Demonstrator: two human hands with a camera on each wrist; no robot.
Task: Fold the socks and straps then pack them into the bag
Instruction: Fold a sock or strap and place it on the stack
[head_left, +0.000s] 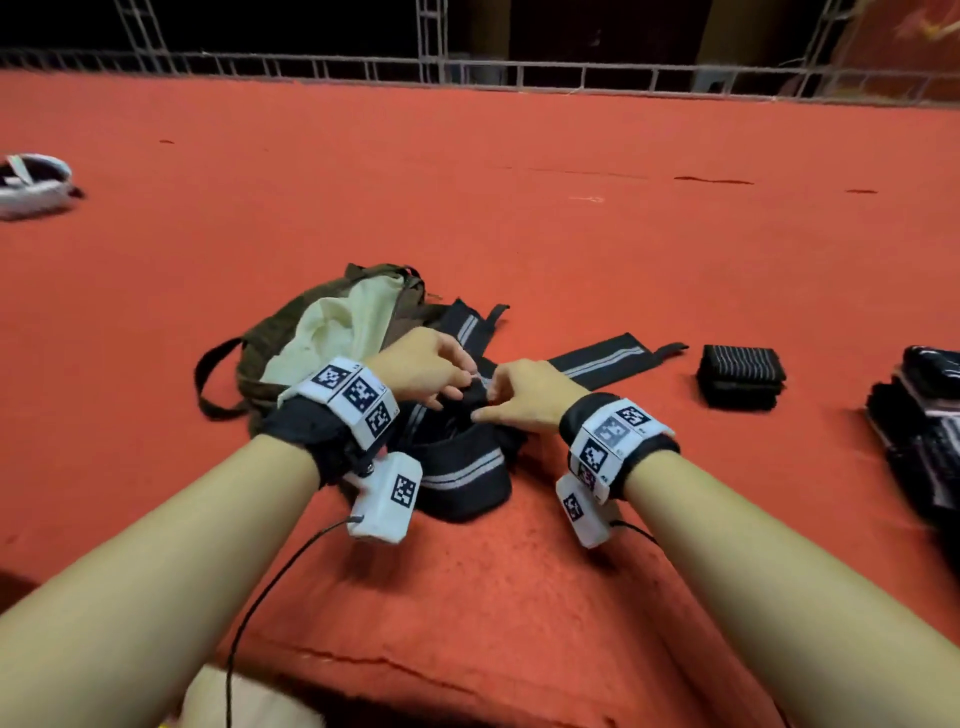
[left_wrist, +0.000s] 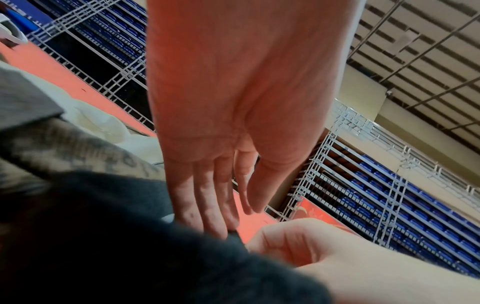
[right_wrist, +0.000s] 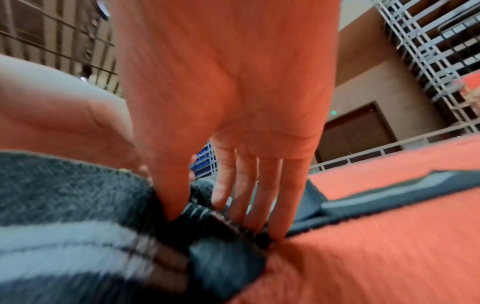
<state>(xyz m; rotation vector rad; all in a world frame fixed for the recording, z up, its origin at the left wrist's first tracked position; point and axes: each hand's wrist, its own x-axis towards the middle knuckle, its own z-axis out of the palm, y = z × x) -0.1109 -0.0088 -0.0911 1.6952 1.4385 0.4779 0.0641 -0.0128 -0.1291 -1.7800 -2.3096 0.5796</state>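
An olive bag with cream lining lies open on the orange floor. Right of it is a heap of black straps with grey stripes. My left hand reaches over the heap. Its fingers are nearly straight, with their tips on the black strap, and nothing shows between thumb and index. My right hand pinches a folded end of the strap, with the thumb on one side and the fingers on the other. Another strap lies flat behind.
A folded black strap sits to the right, and a stack of dark socks is at the right edge. A white object lies far left. A metal railing bounds the orange floor at the back.
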